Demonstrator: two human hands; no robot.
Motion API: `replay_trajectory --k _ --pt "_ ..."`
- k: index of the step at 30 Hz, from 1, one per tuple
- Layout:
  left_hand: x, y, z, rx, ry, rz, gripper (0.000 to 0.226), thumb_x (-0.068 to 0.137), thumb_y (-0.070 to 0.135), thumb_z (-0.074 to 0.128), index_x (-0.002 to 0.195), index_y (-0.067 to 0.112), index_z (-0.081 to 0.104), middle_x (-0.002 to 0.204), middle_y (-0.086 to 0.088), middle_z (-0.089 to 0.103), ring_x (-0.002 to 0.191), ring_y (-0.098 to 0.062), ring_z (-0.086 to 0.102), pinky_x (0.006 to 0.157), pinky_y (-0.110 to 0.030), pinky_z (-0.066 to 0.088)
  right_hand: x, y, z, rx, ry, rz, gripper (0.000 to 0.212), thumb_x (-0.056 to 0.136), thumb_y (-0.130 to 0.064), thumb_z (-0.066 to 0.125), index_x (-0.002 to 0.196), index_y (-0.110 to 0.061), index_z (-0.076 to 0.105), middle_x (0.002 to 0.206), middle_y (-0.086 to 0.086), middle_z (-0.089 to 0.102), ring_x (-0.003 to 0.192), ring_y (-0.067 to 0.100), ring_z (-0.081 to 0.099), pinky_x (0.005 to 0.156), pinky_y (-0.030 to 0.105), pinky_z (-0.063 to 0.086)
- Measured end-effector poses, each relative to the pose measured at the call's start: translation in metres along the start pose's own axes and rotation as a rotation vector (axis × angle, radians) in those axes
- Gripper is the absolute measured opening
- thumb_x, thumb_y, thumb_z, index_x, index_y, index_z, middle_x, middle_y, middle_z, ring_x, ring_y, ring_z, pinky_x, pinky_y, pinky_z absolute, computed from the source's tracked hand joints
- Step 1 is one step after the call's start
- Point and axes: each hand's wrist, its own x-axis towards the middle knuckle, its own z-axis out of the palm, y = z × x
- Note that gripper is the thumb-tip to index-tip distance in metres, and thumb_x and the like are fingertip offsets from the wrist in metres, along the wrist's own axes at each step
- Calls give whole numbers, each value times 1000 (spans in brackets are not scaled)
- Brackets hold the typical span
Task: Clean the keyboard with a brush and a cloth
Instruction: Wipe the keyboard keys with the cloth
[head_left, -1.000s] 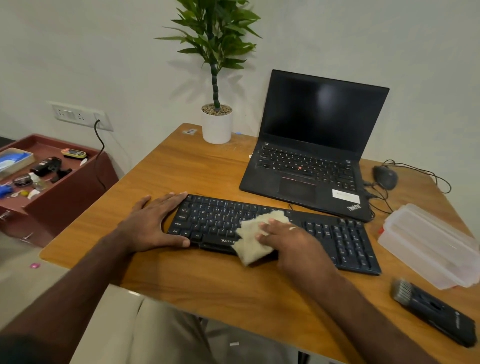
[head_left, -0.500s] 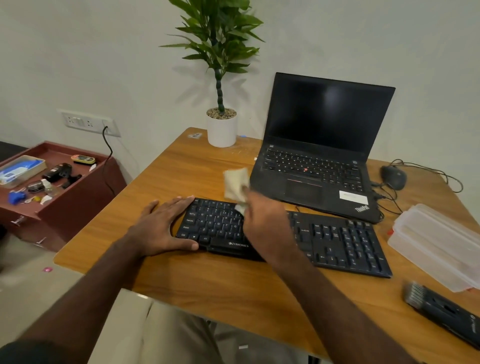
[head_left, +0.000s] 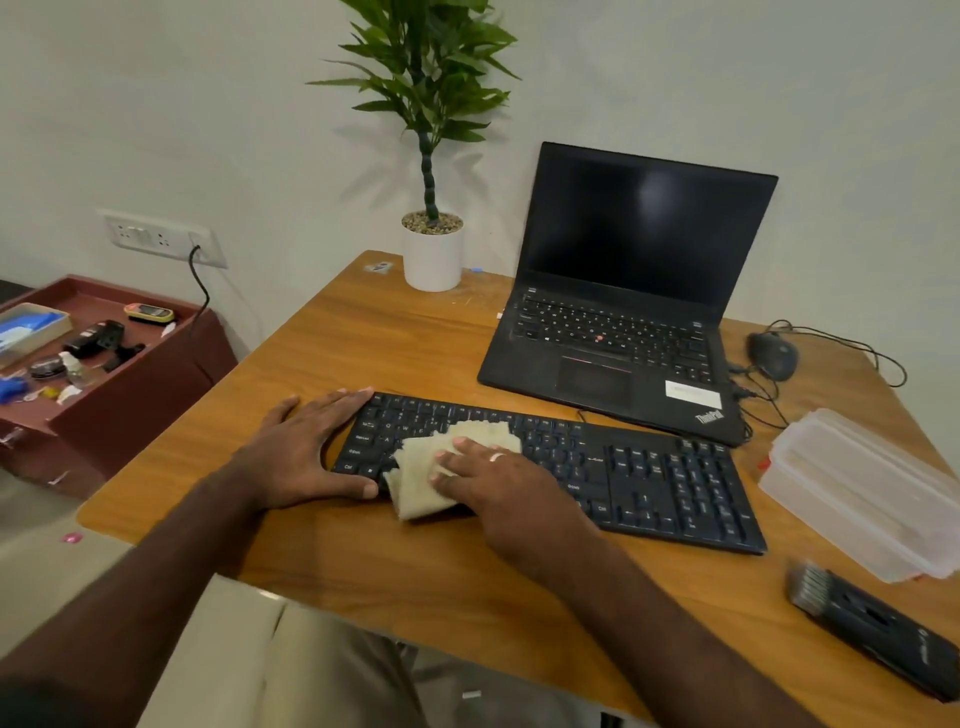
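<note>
Table (head_left: 415, 343) bears keyboard (head_left: 649, 467), laptop (head_left: 613, 338), perhaps brush (head_left: 872, 634).

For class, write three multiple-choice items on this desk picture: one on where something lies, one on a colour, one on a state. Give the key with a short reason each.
1. Where does the brush lie?
A. on the laptop
B. on the table, near its right front edge
C. in the left hand

2. What colour is the plant's pot?
A. white
B. red
C. black

3. What is the right hand doing?
A. hanging idle
B. gripping the mouse
C. pressing the cloth onto the keyboard

Key: B, the brush lies untouched on the table; A, the pot is plain white; C, its fingers lie flat on the cloth over the left keys, while the left hand steadies the keyboard's end.
</note>
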Motion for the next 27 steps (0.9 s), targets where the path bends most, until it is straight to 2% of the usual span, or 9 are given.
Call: replay_trajectory --k 2,5,9,13,17,20,22,24,27 --pt "0 1 0 -6 -5 5 126 52 101 47 155 48 0 165 7 16 144 5 2 123 -40 -5 -15 17 -4 5 -28 35 57 104 -9 41 155 -32 30 166 -9 18 153 14 14 120 32 -2" --pt "1 -2 1 -9 0 11 125 53 101 48 155 48 -1 165 7 16 145 4 2 122 -40 -5 -40 46 -8 20 -28 101 68 96 -1 51 152 -36 35 164 -16 22 151 8 19 126 41 19" --pt "2 -3 1 -10 -12 3 124 53 100 49 154 50 -2 166 7 15 144 5 2 122 -39 -6 -67 81 -5 -5 35 155 64 90 -4 63 145 -33 48 154 -21 32 146 2 25 125 37 19" --pt "1 -2 1 -14 -14 0 124 53 100 49 154 50 -3 166 6 15 145 4 1 122 -39 -7 -62 101 -5 115 295 390 41 88 3 61 121 -18 72 134 -3 65 131 16 56 118 34 36" --pt "2 -2 1 0 -9 -1 122 53 101 47 152 53 -4 166 6 14 146 3 1 122 -38 -7 -31 61 -9 253 520 476 41 97 -3 55 134 -16 62 135 2 65 119 15 62 107 28 45" --pt "1 0 -1 -5 -14 -6 122 52 102 46 152 53 -3 166 5 13 142 6 0 121 -37 -7 -19 28 0 241 295 320 53 101 -3 44 149 -25 43 156 -5 43 146 12 35 123 30 20" --pt "0 0 -1 -6 -12 -2 122 52 102 46 152 53 -3 166 6 13 142 6 0 122 -37 -7 -25 26 1 154 121 287 61 101 -1 40 153 -32 33 164 -11 25 153 11 17 121 29 1" --pt "1 0 -1 -6 -9 1 122 52 102 47 152 53 -3 166 6 14 142 6 1 122 -38 -6 -41 35 -4 102 54 326 65 99 0 45 152 -37 33 164 -17 20 153 9 14 123 33 3" --pt "0 1 -2 -13 -20 -4 125 51 101 47 154 50 -1 166 5 14 140 6 1 121 -37 -6 -66 57 -10 45 50 346 57 96 -11 57 146 -36 44 159 -18 32 150 5 23 126 38 16"
